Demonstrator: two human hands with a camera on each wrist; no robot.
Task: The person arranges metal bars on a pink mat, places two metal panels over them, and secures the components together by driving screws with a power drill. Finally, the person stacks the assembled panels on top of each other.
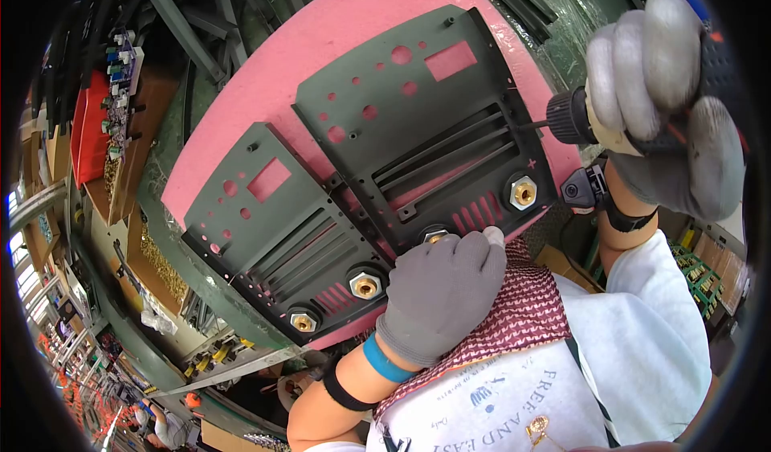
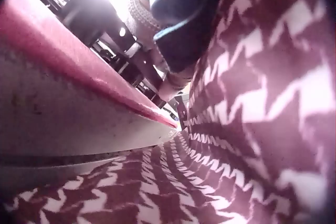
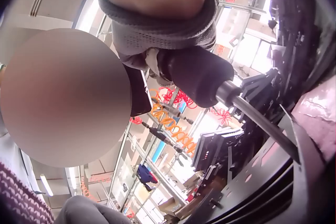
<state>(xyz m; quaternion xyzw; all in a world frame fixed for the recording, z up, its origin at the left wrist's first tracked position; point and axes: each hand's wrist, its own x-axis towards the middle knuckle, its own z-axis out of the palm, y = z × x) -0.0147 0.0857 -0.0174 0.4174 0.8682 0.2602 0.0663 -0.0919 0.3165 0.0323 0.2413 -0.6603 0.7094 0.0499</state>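
- Head view: the right hand (image 1: 662, 90), gloved, grasps a power driver (image 1: 572, 117) at the upper right of the frame; its bit (image 1: 536, 124) points left at the right edge of the centre panel (image 1: 450, 90).
- The dark centre panel lies on a pink mat (image 1: 257, 90), with a second panel (image 1: 265, 219) beside it at lower left.
- The left hand (image 1: 442, 295), below the frame's centre, lies over the centre panel's lower edge, covering part of a brass fitting (image 1: 436, 236); I cannot tell whether it grips anything.
- Should its hold be slack, the driver's sideways push could slide the centre panel into its neighbour.
- Left wrist view: a patterned apron (image 2: 262, 103) fills the right and bottom, the mat's edge the left; the left hand's grasp cannot be judged here. Loose apron cloth might snag on the panel's edge.
- Right wrist view: the bit slants down to the panel's raised edge at lower right; its seating is unclear. If tilted or poorly seated, it could slip and scratch the dark finish.
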